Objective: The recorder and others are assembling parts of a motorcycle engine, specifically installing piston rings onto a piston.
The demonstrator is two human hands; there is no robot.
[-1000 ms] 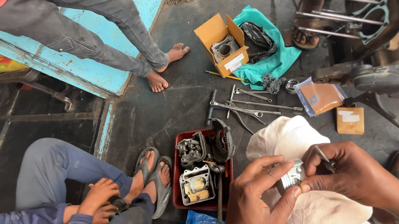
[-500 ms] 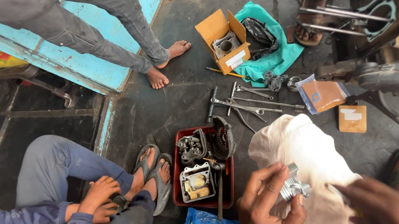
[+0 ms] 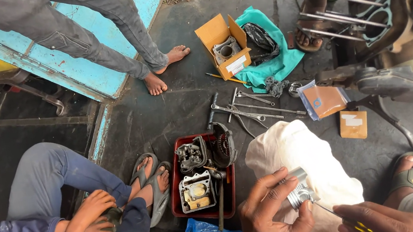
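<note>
My left hand (image 3: 274, 214) grips a small silvery metal piston (image 3: 299, 190) over a white cloth (image 3: 300, 159) on the ground. My right hand (image 3: 382, 217) comes in from the lower right and holds a thin tool with a yellow-and-black handle (image 3: 355, 224); its metal tip touches the piston's lower side. Just left of my hands stands a red tray (image 3: 175, 191) with several greasy engine parts.
Wrenches and hand tools (image 3: 246, 110) lie on the dark floor, with an open cardboard box (image 3: 223, 45), a teal cloth (image 3: 280, 64) and two orange packets (image 3: 327, 100). An engine with studs (image 3: 388, 18) sits at right. A crouching person (image 3: 64, 219), a standing barefoot person (image 3: 155, 82), my sandalled foot (image 3: 412, 175).
My hands have sunk toward the lower edge of the view. My right hand drew back from the piston, then returned with the tool's tip against it. The crouching person barely moved.
</note>
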